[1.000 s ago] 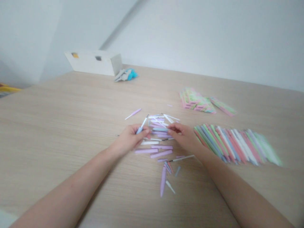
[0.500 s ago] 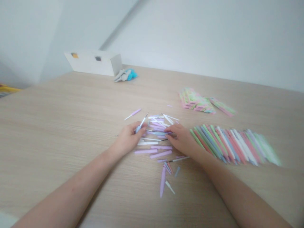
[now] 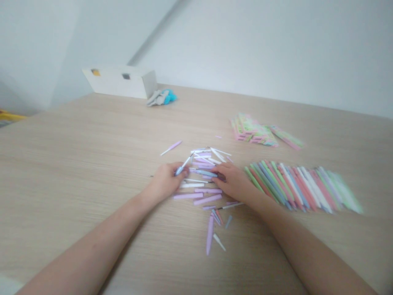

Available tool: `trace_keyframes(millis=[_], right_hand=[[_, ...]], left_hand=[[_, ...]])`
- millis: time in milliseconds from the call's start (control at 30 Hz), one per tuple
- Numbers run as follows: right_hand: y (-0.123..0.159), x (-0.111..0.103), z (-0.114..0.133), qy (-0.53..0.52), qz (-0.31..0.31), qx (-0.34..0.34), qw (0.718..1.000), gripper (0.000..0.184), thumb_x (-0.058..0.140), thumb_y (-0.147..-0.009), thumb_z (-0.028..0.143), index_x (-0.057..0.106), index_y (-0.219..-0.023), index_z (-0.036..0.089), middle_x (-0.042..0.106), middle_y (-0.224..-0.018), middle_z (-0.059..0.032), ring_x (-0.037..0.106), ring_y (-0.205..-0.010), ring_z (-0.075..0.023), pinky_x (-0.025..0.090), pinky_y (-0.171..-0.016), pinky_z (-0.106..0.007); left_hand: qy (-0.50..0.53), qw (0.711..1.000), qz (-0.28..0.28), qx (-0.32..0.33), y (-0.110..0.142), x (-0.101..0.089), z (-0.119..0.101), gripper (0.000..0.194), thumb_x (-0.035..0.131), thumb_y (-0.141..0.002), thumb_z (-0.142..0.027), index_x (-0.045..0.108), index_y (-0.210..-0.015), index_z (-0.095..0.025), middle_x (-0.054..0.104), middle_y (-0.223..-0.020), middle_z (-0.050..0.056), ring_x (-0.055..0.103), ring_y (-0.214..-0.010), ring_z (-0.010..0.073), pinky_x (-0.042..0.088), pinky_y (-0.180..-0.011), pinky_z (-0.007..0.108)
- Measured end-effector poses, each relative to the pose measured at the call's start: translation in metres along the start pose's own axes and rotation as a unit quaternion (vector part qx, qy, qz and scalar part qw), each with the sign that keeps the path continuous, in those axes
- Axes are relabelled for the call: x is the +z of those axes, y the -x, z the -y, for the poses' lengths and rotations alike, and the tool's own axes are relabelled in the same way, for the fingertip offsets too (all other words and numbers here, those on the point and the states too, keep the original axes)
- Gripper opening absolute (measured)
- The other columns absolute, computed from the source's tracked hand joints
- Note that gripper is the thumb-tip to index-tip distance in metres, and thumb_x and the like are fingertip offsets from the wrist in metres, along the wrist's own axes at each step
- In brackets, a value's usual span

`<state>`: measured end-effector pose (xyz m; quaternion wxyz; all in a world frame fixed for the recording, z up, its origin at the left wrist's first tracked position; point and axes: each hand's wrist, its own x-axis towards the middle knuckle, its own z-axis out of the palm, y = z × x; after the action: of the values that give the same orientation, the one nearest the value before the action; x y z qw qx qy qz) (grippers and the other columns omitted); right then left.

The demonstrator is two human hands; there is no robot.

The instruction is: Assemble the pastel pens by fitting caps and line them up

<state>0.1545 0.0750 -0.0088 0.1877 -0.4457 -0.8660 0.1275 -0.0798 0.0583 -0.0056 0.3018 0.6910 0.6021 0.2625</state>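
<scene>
My left hand is closed in a pinch on a pen refill, a white stick with a light blue end, tilted up to the right. On the other side, my right hand has its fingertips closed on the right end of a light blue pen barrel. Between and below the hands lie loose pen parts: white refills, lilac barrels and small tips. One upright lilac barrel and a white tip piece lie nearest to me. Blur hides the finer detail.
A row of assembled-looking coloured pens lies to the right. Behind it is a stack of pink and green packets. A white box and a grey and blue glove-like bundle stand far left, near the wall.
My right fingers have closed on the light blue barrel, which shows more plainly. The refill in my left hand has tilted lower to the right.
</scene>
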Motion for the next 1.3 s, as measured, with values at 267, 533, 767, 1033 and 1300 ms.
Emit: trace_keyframes(millis=[267,533,767,1033,1300], right_hand=[[0.001,0.003,-0.004,0.004,-0.045,0.048,0.998,0.018,0.055,-0.082,0.018,0.066,-0.095,0.013,0.065,-0.087,-0.0077,0.057,-0.081,-0.0177,0.043,-0.075,-0.028],[0.002,0.002,-0.011,0.035,-0.057,0.079,0.995,0.018,0.054,-0.084,0.022,0.067,-0.093,0.014,0.066,-0.083,-0.0066,0.058,-0.078,-0.0181,0.042,-0.072,-0.028],[0.002,0.002,-0.010,0.026,-0.061,0.078,0.995,0.020,0.053,-0.082,0.016,0.066,-0.096,0.013,0.066,-0.086,-0.0073,0.058,-0.079,-0.0179,0.042,-0.074,-0.027],[0.002,0.003,-0.010,-0.005,-0.073,0.063,0.995,0.021,0.051,-0.083,0.013,0.064,-0.098,0.014,0.065,-0.090,-0.0074,0.058,-0.085,-0.0178,0.044,-0.079,-0.028],[0.002,0.001,-0.009,-0.014,-0.088,0.056,0.994,0.020,0.051,-0.082,0.013,0.063,-0.097,0.016,0.064,-0.090,-0.0066,0.058,-0.086,-0.0179,0.045,-0.081,-0.030]], left_hand=[[-0.031,0.998,-0.045,0.010,-0.001,-0.002,-0.001,0.024,0.050,-0.081,-0.028,0.067,-0.094,-0.018,0.066,-0.063,0.000,0.061,-0.062,0.0171,0.044,-0.060,0.026],[-0.082,0.988,-0.117,0.049,-0.003,-0.007,0.002,0.027,0.047,-0.083,-0.028,0.067,-0.098,-0.019,0.071,-0.094,0.006,0.065,-0.086,0.0224,0.047,-0.077,0.031],[-0.135,0.986,-0.095,0.033,-0.004,-0.007,0.006,0.030,0.043,-0.086,-0.029,0.065,-0.105,-0.023,0.071,-0.095,0.005,0.065,-0.087,0.0229,0.047,-0.073,0.030],[-0.234,0.970,-0.061,0.024,-0.003,-0.006,0.005,0.033,0.041,-0.088,-0.032,0.064,-0.110,-0.024,0.067,-0.091,0.010,0.062,-0.084,0.0253,0.045,-0.070,0.032],[-0.242,0.967,-0.063,0.043,-0.002,-0.004,0.008,0.032,0.041,-0.090,-0.033,0.063,-0.112,-0.025,0.067,-0.093,0.009,0.063,-0.085,0.0239,0.046,-0.074,0.032]])
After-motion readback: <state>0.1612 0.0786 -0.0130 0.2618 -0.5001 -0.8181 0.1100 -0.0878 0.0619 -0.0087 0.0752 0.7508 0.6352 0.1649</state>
